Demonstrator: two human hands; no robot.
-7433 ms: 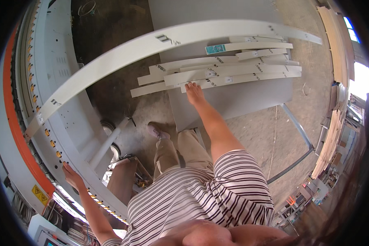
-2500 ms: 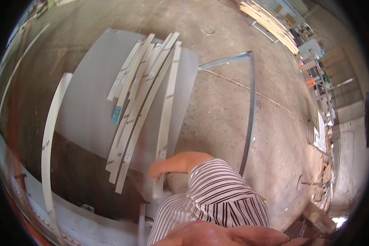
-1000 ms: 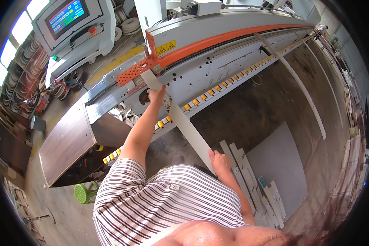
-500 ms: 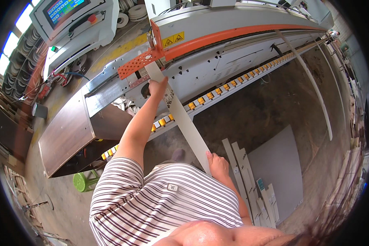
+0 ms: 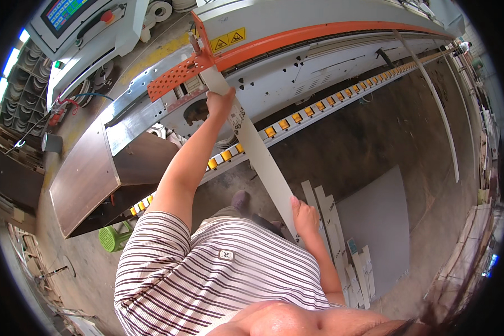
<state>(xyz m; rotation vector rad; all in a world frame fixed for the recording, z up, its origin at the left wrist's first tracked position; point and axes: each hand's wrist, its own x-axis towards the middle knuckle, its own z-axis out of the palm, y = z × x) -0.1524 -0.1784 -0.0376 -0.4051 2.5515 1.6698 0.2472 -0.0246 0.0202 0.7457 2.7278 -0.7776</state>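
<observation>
I hold a long white panel strip [image 5: 257, 151] with both hands. My left hand [image 5: 219, 103] grips its far end, which reaches the orange perforated guard [image 5: 176, 75] at the infeed of a long edge-banding machine [image 5: 319, 50]. My right hand [image 5: 304, 215] grips the near end by my hip. The strip runs diagonally from the machine down toward me, above the row of yellow conveyor pads [image 5: 297, 117].
A stack of white strips [image 5: 341, 246] lies on a grey board [image 5: 381, 224] on the floor at right. Another long white strip [image 5: 437, 106] leans along the machine. A control panel [image 5: 84, 22] stands upper left, a brown side table [image 5: 84, 185] at left, a green stool [image 5: 113, 238] below.
I turned from the floor stack to the machine carrying a strip. Over the last second my left hand pushed its far end up to the orange guard.
</observation>
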